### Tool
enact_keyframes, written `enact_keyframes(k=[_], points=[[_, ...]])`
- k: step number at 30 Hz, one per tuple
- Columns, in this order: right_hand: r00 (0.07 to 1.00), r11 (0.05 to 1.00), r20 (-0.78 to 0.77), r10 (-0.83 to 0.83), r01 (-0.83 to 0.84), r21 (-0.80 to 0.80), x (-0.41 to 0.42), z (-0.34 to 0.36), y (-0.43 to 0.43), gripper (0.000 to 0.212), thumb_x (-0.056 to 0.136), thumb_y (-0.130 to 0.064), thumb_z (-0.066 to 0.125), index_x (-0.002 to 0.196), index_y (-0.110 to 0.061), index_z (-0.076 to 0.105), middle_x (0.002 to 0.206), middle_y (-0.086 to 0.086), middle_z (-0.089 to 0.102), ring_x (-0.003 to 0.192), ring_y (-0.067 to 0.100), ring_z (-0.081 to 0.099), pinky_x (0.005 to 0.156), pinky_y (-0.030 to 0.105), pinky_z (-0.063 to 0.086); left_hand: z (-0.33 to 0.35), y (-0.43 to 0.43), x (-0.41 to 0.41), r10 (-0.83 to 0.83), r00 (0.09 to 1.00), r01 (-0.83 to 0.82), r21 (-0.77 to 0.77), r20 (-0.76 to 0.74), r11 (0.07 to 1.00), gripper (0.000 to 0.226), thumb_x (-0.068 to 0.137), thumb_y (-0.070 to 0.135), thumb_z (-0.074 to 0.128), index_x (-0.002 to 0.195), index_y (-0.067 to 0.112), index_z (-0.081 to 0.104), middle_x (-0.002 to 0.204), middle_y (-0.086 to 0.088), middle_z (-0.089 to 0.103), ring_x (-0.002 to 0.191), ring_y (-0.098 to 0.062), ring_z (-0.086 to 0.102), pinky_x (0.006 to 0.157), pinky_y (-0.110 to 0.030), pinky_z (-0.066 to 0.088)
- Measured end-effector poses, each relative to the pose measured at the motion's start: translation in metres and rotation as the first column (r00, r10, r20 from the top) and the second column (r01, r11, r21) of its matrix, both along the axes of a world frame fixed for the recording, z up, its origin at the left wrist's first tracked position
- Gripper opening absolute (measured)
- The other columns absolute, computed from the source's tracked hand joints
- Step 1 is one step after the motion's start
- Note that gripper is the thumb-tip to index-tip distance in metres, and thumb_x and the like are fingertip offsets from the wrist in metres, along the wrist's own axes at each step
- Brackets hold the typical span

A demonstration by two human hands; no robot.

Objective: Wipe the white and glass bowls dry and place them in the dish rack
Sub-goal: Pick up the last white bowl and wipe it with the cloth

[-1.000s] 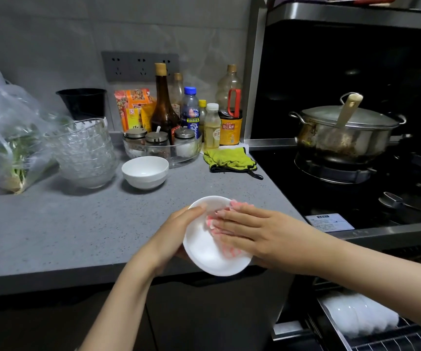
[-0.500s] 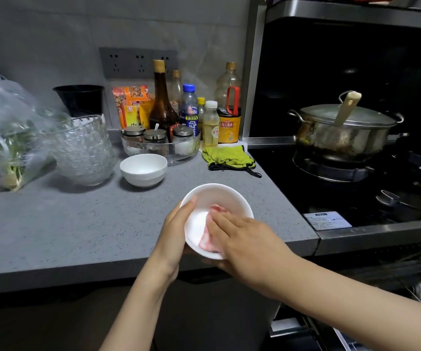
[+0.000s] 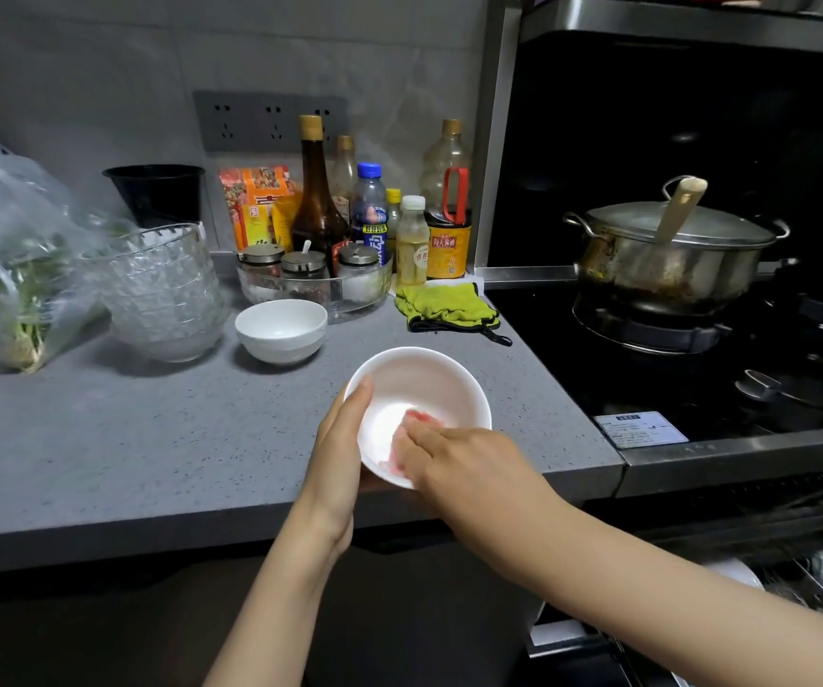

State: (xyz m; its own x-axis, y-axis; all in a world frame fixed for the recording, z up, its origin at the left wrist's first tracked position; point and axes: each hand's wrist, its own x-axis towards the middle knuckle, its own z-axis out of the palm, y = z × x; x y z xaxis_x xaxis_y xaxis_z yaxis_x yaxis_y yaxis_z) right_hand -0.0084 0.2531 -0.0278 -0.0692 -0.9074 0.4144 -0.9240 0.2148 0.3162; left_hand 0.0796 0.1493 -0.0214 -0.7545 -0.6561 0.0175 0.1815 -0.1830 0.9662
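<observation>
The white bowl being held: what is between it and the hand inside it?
A pink cloth, pressed by the right hand against the held white bowl's inside, in the head view.

Grey countertop [image 3: 152, 438] bears stacked glass bowls [image 3: 162, 295], white bowl [image 3: 280, 329], green cloth [image 3: 444, 307].

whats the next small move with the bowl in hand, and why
Probably sweep the pink cloth up around the inner wall of the white bowl: the right hand holds it bunched at the bottom, the left hand grips the rim, and the upper wall is uncovered.
</observation>
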Motion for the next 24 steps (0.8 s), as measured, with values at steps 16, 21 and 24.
enact_keyframes(k=[16,21,24], points=[[-0.39,0.833,0.737,0.552,0.287,-0.472,-0.014,0.053,0.0,0.039,0.066,-0.034,0.083,0.094,-0.011,0.069,0.086,0.005,0.074,0.078,0.013,0.069,0.065,0.023,0.055,0.006,-0.003,-0.023,-0.15,0.981,0.19,0.416,-0.127,0.889,0.054,0.097,0.057,0.032,0.118,0.016,0.061,0.103,-0.011,0.073,0.084,-0.023,0.071,0.059,-0.031,0.058],[-0.524,0.824,0.638,0.565,0.306,-0.477,-0.018,0.044,-0.008,0.09,0.031,-0.056,0.091,0.102,-0.007,0.068,0.091,0.01,0.074,0.08,0.016,0.071,0.063,0.023,0.055,0.013,0.005,-0.028,-0.01,0.94,0.215,0.57,-0.341,0.793,0.043,0.097,0.047,0.043,0.115,0.013,0.062,0.1,-0.009,0.074,0.081,-0.017,0.072,0.054,-0.021,0.056],[-0.51,0.841,0.669,0.541,0.314,-0.44,-0.021,0.044,-0.01,0.081,0.04,-0.055,0.09,0.104,-0.011,0.068,0.094,0.007,0.074,0.081,0.013,0.07,0.065,0.021,0.055,0.012,0.006,-0.031,0.041,0.922,0.234,0.64,-0.384,0.732,0.043,0.097,0.045,0.045,0.114,0.009,0.062,0.097,-0.012,0.074,0.078,-0.019,0.073,0.053,-0.025,0.058]])
